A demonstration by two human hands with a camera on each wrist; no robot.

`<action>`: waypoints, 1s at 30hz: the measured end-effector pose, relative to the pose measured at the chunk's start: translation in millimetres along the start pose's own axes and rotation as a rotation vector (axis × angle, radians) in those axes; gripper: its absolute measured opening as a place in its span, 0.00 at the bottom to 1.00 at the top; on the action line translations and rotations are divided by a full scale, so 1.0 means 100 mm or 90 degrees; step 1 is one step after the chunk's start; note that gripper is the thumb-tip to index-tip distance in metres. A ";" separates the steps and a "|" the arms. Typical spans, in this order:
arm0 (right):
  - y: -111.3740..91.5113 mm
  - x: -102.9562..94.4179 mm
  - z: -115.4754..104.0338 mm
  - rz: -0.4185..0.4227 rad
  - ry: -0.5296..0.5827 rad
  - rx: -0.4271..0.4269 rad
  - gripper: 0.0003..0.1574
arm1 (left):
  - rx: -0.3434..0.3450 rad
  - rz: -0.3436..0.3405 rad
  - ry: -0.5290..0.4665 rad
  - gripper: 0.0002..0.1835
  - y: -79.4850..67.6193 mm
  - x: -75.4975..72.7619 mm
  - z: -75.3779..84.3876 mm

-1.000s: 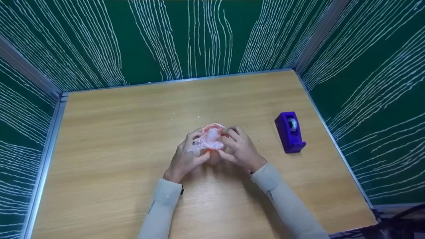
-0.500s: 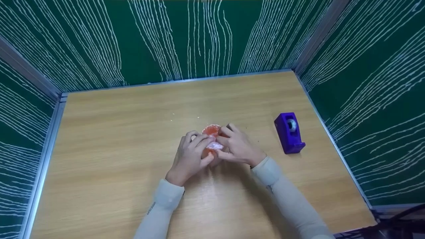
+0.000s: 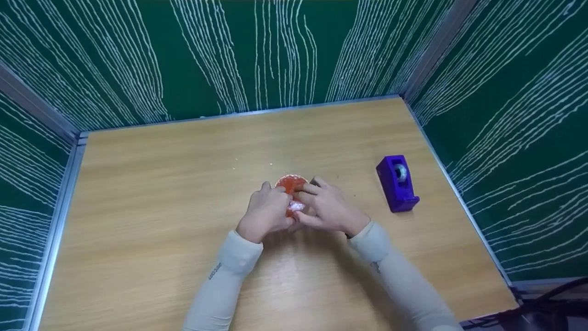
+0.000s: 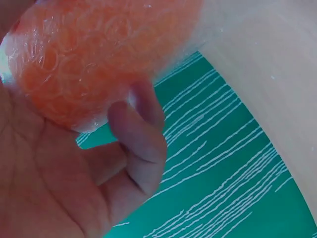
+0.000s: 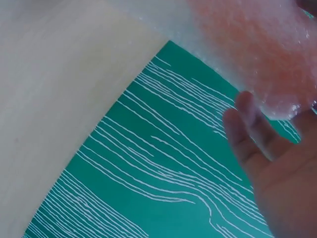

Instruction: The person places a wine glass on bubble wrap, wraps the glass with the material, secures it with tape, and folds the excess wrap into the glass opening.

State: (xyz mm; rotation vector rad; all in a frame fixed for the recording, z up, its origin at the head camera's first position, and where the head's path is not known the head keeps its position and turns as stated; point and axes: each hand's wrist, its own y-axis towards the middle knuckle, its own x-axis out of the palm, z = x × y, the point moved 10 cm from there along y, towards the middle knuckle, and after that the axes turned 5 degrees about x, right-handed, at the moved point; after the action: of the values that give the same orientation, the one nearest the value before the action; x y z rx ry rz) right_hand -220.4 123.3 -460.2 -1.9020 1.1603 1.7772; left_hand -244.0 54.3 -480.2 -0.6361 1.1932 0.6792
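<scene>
A rounded orange object [image 3: 289, 182] wrapped in clear bubble wrap [image 4: 106, 44] is between the hands at the middle of the table; its exact kind is hidden by the wrap. Whitish bunched bubble wrap shows on its near upper part. My left hand [image 3: 265, 210] holds the left side, fingers bent over the top. From the right, my right hand [image 3: 330, 208] grips it, with fingertips on the wrap near the top and the thumb at the near side. In the right wrist view, two right fingers [image 5: 237, 129] stand off below the wrapped object [image 5: 257, 54].
A purple tape dispenser [image 3: 397, 184] with a roll of clear tape stands on the wooden table [image 3: 161, 193], right of the hands. A few tiny white scraps lie beyond the hands. Green walls [image 3: 193, 55] with white lines enclose the back and sides.
My left hand has moved inward over the top, its fingers folding the loose bubble wrap down. More of the orange surface shows at the far side. The right hand stays nearly in place.
</scene>
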 end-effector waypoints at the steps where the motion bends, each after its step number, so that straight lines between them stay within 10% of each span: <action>1: 0.02 0.01 0.01 -0.021 -0.002 0.011 0.29 | 0.006 0.003 0.005 0.20 -0.01 0.00 0.00; 11: 0.19 0.19 0.11 -0.249 -0.048 0.147 0.31 | 0.078 0.156 0.036 0.20 -0.29 -0.28 0.25; 16: 0.20 0.25 0.12 -0.293 -0.059 0.171 0.26 | 0.052 0.074 -0.010 0.08 -0.16 -0.14 0.20; 23: 0.16 0.10 0.07 -0.217 -0.018 0.095 0.20 | 0.028 -0.032 -0.084 0.14 0.08 -0.01 0.12; 30: 0.11 -0.01 0.04 -0.174 -0.016 0.065 0.27 | 0.020 -0.046 -0.084 0.18 0.10 0.02 0.09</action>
State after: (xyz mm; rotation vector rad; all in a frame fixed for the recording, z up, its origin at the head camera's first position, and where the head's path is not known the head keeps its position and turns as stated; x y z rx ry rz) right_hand -230.5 119.7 -456.7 -1.8706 0.9126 1.5618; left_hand -245.5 68.0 -480.4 -0.5967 1.0525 0.6316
